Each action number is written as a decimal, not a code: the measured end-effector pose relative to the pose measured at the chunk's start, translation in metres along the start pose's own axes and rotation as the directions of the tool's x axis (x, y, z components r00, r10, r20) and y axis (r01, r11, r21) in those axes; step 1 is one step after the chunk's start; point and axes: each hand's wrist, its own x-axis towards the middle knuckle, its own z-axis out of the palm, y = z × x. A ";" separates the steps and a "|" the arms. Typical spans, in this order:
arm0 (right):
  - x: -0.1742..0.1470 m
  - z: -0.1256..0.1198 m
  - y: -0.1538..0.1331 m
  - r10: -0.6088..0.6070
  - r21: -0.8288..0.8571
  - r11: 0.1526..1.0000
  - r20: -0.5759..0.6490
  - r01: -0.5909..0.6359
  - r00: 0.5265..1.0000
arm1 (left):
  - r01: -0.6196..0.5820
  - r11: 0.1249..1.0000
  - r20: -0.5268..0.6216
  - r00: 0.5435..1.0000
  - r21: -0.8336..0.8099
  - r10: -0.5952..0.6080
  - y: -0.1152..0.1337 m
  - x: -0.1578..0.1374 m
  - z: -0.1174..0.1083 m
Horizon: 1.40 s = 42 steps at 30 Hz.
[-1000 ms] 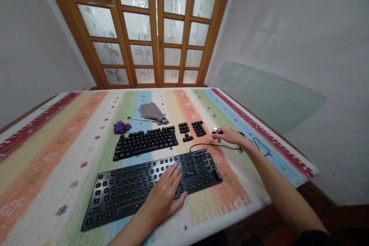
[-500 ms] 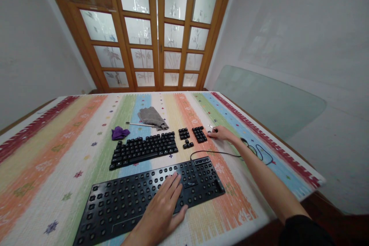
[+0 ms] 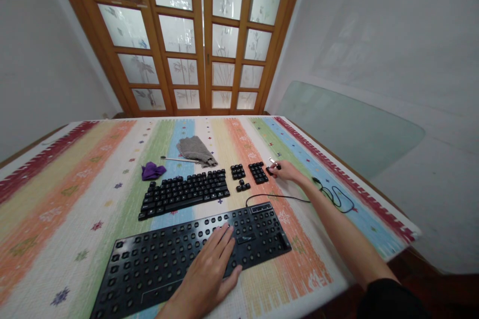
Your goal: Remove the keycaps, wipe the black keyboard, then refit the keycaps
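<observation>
My left hand [image 3: 211,271] lies flat, fingers stretched, on a black keyboard [image 3: 160,254] whose keycaps are off, leaving bare switch stems. Beyond the numpad block, my right hand [image 3: 284,170] is closed on a small tool with silver prongs and a dark end, which looks like a keycap puller [image 3: 272,161]. A black keycap [image 3: 268,171] shows at its fingertips, close to the table; whether the fingers touch it I cannot tell. Loose black keycaps stand in keyboard order behind the keyboard: a large main block [image 3: 185,192], a small group [image 3: 238,171], arrow keys [image 3: 243,186] and numpad keys [image 3: 258,172].
A purple cloth [image 3: 152,171], a grey cloth [image 3: 196,150] and a thin white stick with a dark tip [image 3: 175,159] lie behind the keycaps. The keyboard's black cable [image 3: 335,197] runs right, coiled under my right forearm. A striped cloth [image 3: 75,199] covers the table.
My right hand has shifted slightly at the same spot; the silver prongs and the black keycap by its fingertips show more plainly. My left hand stays on the keyboard. The view has tilted a little.
</observation>
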 end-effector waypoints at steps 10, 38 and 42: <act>0.012 0.005 -0.003 0.005 0.018 1.000 0.013 -0.006 1.000 | -0.001 1.000 0.020 1.000 0.009 0.000 0.000 0.000 -0.001; -0.002 0.000 -0.021 0.012 -0.025 1.000 -0.070 -0.013 0.997 | -0.023 0.999 0.013 1.000 0.046 0.022 0.000 0.001 -0.002; -0.028 -0.008 -0.026 0.011 -0.048 0.999 -0.085 -0.015 0.996 | -0.021 0.998 0.012 1.000 0.059 0.020 -0.001 0.000 -0.001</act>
